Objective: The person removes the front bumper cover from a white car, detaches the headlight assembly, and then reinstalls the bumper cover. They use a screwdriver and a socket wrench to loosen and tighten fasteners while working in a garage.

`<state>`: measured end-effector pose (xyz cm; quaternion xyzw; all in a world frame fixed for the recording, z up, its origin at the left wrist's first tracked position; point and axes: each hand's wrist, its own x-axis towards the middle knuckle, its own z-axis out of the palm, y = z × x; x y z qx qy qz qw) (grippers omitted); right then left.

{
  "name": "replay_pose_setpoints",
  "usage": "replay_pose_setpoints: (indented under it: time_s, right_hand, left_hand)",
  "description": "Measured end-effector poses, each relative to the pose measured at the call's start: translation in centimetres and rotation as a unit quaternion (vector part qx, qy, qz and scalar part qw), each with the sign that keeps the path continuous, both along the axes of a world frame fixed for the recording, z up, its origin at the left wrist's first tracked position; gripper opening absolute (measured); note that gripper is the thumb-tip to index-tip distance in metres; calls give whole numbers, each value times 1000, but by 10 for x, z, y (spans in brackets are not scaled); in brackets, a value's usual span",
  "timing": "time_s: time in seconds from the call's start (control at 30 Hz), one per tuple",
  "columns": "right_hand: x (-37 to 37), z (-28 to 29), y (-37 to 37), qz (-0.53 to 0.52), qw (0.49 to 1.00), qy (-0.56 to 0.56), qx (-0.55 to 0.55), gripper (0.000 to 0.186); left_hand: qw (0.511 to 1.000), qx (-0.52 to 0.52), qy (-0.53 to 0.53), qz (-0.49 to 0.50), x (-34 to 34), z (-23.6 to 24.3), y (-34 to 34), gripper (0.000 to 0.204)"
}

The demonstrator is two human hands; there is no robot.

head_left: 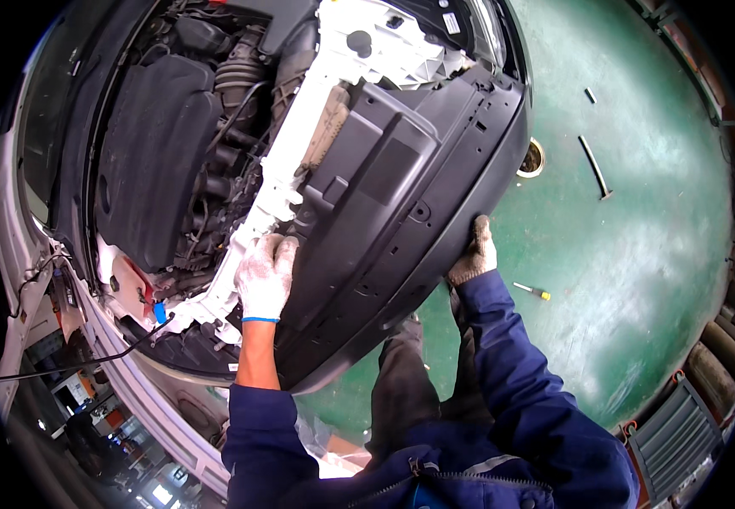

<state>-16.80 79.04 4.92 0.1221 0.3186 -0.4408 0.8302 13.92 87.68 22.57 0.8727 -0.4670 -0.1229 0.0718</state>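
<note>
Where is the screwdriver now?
In the head view, the screwdriver lies right of centre on the floor, below the hammer and just right of the right sleeve.

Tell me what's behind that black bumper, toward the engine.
Behind the bumper, a white front frame shows, with a black engine cover beyond it. The left hand hides part of the frame, and the bumper covers whatever lies directly beneath it.
</note>
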Motion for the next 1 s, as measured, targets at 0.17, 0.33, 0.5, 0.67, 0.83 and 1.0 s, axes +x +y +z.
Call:
replay_pose_setpoints:
  time_s: [0.17, 0.33, 0.5, 0.67, 0.83, 1.0]
  right_hand:
    - [-7, -20, -1, 12, 999, -50, -4, 51]
    - [-10, -29, -2, -7, 989, -146, -33, 39]
    - [-10, -25, -2, -22, 989, -147, 27, 42]
    - [-22, -18, 1, 22, 990, 39, 136, 32]
    - [-60, -31, 16, -13, 970, 114, 214, 35]
    - [-109, -54, 51, -48, 989, -113, 78, 39]
  left_hand:
    - [997, -33, 64, 39, -2, -5, 0, 31]
    - [987, -45, 107, 107, -7, -10, -5, 26]
    - [981, -79, 123, 123, -8, -18, 0, 26]
    - [980, -95, 134, 115, -20, -21, 5, 27]
    - [964, -80, 208, 143, -55, -18, 12, 24]
    - [971, -45, 209, 111, -84, -16, 20, 26]
